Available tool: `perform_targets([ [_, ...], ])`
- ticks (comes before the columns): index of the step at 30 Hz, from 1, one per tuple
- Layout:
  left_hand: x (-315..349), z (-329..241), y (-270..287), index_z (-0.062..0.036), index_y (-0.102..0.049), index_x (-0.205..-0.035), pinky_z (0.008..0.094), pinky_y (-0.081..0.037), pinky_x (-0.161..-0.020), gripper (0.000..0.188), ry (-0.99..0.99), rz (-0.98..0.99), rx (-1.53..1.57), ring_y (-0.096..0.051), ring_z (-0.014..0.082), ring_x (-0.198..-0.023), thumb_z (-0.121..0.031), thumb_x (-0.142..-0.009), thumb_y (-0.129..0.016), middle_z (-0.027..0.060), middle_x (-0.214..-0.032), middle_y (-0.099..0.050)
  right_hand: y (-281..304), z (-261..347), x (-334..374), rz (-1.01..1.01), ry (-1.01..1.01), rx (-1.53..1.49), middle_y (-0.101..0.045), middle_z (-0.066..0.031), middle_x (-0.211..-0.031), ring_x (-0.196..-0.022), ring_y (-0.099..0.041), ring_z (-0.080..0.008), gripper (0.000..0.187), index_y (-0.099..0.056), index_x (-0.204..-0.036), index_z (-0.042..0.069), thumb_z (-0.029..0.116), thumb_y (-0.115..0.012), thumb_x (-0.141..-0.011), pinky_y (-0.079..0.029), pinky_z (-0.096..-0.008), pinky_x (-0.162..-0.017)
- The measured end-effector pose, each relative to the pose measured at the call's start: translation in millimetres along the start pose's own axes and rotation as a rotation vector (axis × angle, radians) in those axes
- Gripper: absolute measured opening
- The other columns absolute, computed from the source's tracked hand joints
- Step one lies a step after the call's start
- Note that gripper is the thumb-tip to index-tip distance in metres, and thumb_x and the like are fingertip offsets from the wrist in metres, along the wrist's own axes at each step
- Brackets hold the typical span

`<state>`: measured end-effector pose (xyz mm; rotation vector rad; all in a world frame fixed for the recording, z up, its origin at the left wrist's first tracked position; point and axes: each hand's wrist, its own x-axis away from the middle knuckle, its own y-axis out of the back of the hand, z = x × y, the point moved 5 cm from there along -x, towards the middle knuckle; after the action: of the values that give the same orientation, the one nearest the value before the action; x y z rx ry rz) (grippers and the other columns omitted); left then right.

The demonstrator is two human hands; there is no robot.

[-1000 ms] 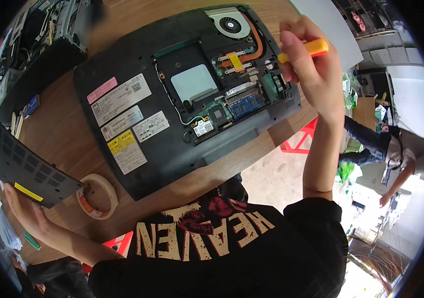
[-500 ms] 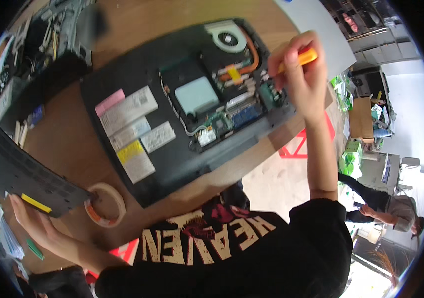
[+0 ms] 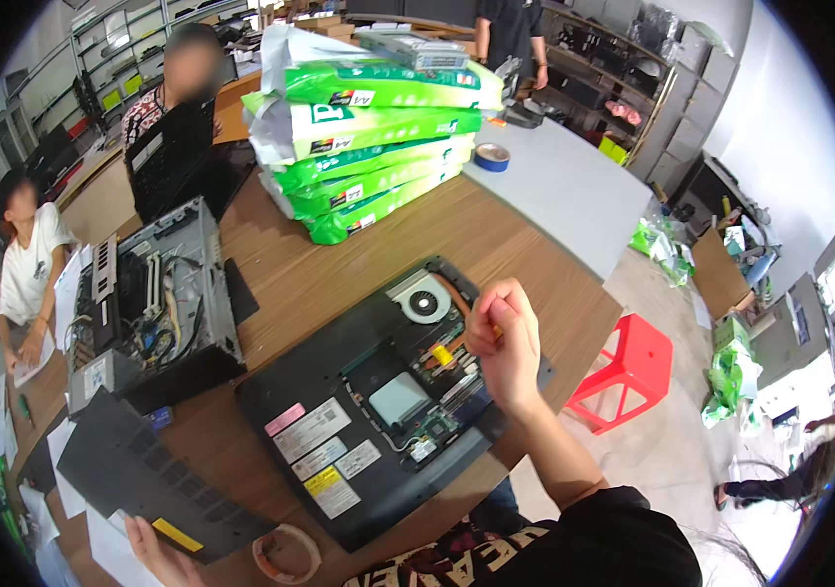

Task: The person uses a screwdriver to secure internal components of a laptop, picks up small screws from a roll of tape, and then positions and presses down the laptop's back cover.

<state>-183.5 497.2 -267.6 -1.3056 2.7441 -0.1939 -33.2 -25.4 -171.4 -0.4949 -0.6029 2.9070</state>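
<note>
A black laptop (image 3: 285, 445) lies bottom up on the wooden table, its inside laid bare: a round fan (image 3: 425, 302), a copper heat pipe and green circuit boards show. Over its right side, my right hand (image 3: 506, 342) is raised and closed round an orange-handled screwdriver (image 3: 497, 334), mostly hidden by the fingers. My left hand (image 3: 155, 558), at the lower left, grips the near edge of a black laptop bottom cover (image 3: 158, 479), which leans tilted beside the laptop. Between cover and laptop sits a roll of tape (image 3: 286, 555).
Left of the laptop stands an opened desktop computer case (image 3: 227, 323). Green paper packs (image 3: 369, 157) are stacked behind, with blue tape (image 3: 492, 157) on a grey table beside them. A red stool (image 3: 633, 362) stands at right. Two people sit across the table; another stands behind.
My view has lifted, bringing the paper packs and the people across the table into sight. My right hand has turned, hiding most of the screwdriver. My left hand stays on the cover.
</note>
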Motion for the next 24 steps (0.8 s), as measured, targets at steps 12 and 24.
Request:
perform_targets([
  [12, 5, -7, -22, 0.0010, -0.045, -0.131, 0.0311, -0.035, -0.100, 0.047, 0.032, 0.110, 0.070, -0.046, 0.0163, -0.116, -0.021, -0.092, -0.059, 0.0077, -0.125, -0.052, -23, -37, -34, 0.329, -0.123, -0.177, -0.043, 0.0000, -0.061, -0.047, -0.037, -0.0085, 0.020, -0.037, -0.088, 0.010, 0.023, -0.047, -0.098, -0.031, -0.0238, -0.044],
  [24, 4, -20, -4, -0.0007, -0.049, -0.125, 0.0306, -0.036, -0.097, 0.039, -0.022, 0.065, 0.012, -0.049, 0.0151, -0.110, -0.020, -0.093, -0.058, 0.0058, -0.120, -0.053, -19, -24, -1, -0.074, 0.237, -0.006, -0.055, -0.0076, -0.080, -0.065, -0.045, -0.0082, 0.023, -0.045, -0.103, 0.008, 0.030, -0.039, -0.101, -0.036, -0.0211, -0.054],
])
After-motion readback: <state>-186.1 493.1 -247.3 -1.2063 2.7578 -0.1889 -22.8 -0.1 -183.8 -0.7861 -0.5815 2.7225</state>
